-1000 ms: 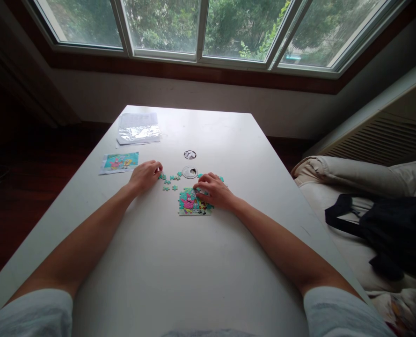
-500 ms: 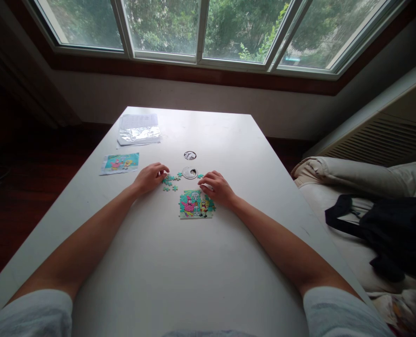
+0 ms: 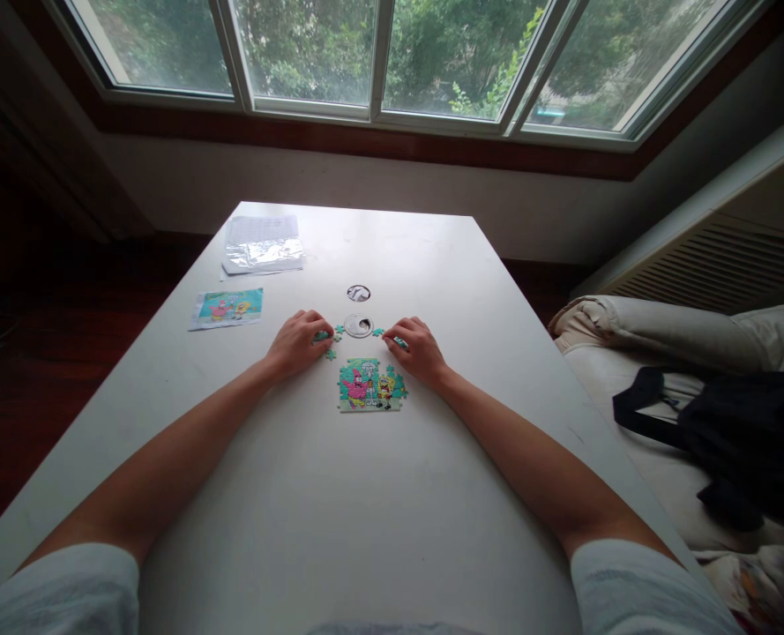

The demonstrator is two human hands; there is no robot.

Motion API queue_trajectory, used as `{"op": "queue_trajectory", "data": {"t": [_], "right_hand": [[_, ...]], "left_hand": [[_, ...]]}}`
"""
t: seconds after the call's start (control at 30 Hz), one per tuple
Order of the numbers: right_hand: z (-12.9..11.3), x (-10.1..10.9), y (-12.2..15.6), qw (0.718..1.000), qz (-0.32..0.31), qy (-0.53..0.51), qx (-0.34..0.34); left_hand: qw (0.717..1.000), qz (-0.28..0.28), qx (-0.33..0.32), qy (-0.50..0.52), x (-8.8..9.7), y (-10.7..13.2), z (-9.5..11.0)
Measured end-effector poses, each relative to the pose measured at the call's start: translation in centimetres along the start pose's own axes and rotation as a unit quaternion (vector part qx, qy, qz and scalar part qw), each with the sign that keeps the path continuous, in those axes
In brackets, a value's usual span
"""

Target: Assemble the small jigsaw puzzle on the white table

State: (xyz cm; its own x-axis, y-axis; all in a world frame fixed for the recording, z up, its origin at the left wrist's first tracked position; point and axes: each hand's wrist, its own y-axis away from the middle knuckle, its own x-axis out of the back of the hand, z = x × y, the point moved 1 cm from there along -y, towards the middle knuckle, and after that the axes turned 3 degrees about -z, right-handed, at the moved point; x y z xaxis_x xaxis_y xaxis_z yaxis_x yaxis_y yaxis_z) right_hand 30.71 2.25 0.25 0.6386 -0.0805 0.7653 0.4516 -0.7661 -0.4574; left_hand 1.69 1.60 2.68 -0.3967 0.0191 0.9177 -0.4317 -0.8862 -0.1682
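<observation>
My left hand (image 3: 301, 342) rests over a cluster of loose teal puzzle pieces (image 3: 322, 335), its thumb and fingertips closed at a piece; the hand hides most of the cluster. Opposite it, my right hand (image 3: 420, 348) has its thumb and fingertips drawn together at a small teal puzzle piece (image 3: 378, 332), and more teal shows in the gap behind them. Between and below the hands lies a partly assembled cartoon jigsaw puzzle (image 3: 369, 385), with pink and yellow figures and a stepped upper right edge. One loose piece (image 3: 331, 354) sits below my left fingertips.
A round silvery lid (image 3: 358, 326) lies between my hands, with a round tin-like item (image 3: 358, 293) beyond it. To the left are a cartoon picture sheet (image 3: 228, 307) and papers with a clear wrapper (image 3: 263, 244) on the white table (image 3: 365, 511). A cream sofa (image 3: 630, 331) stands at right.
My left hand has moved right, over the loose pieces. My right hand has drawn its fingers in and shifted slightly away from the assembled puzzle, uncovering its upper right part.
</observation>
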Motion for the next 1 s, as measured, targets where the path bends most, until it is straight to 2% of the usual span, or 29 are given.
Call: {"op": "queue_trajectory", "data": {"t": [0.17, 0.37, 0.6, 0.7, 0.9, 1.0], "right_hand": [[-0.2, 0.0, -0.1, 1.000, -0.011, 0.007, -0.004], [-0.5, 0.0, -0.1, 1.000, -0.017, 0.009, 0.008], [-2.2, -0.1, 0.3, 0.987, -0.112, 0.004, 0.115], [-2.5, -0.1, 0.3, 0.980, -0.142, 0.018, 0.138], [-2.0, -0.1, 0.3, 0.980, -0.154, 0.039, 0.123], [-1.6, -0.1, 0.3, 0.981, -0.150, 0.047, 0.116]], "left_hand": [[0.999, 0.021, 0.024, 0.009, -0.6, -0.1, 0.7], [0.999, 0.042, 0.007, 0.020, -1.1, -0.1, 0.5], [0.998, 0.044, -0.003, 0.035, -0.8, 0.1, 0.8], [0.997, 0.049, -0.007, 0.055, -0.9, 0.1, 0.8], [0.996, 0.020, -0.046, 0.078, -0.8, 0.1, 1.3], [0.994, -0.001, -0.037, 0.101, -0.4, 0.1, 1.9]]}}
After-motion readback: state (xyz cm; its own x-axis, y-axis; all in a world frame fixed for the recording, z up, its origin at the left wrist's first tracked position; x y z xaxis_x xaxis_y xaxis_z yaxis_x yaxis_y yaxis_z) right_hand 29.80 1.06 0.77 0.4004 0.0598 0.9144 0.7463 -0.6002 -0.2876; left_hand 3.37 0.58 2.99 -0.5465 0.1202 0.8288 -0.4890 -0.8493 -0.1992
